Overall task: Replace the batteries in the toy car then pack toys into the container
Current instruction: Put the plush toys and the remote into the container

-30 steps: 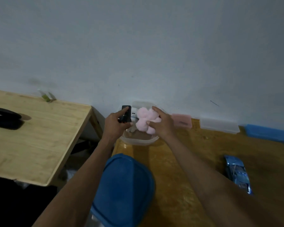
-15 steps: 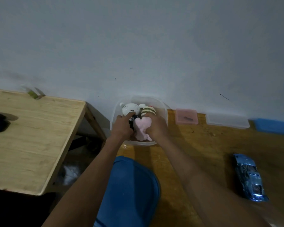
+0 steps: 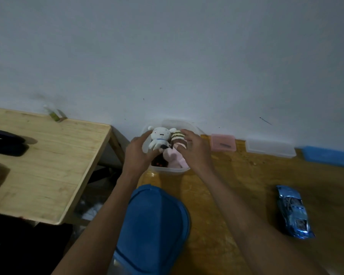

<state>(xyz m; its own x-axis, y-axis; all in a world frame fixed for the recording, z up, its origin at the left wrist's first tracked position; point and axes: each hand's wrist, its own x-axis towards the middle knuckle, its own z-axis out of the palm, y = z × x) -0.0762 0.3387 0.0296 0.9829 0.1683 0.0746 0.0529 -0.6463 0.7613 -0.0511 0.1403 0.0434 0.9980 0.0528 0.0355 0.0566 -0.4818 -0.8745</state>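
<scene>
both forearms bare, no sleeves visible; left hand [image 3: 137,153], right hand [image 3: 195,151] ungloved, no rings visible.

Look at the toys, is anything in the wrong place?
Yes, one toy. The blue toy car still lies alone on the orange table, far right of the clear container where both hands are tucking in the white plush and other soft toys. The blue lid is off.

Plush toys [image 3: 163,141] in container [image 3: 168,170] by the wall; car [image 3: 294,212] far right, lid [image 3: 153,227] in front.
</scene>
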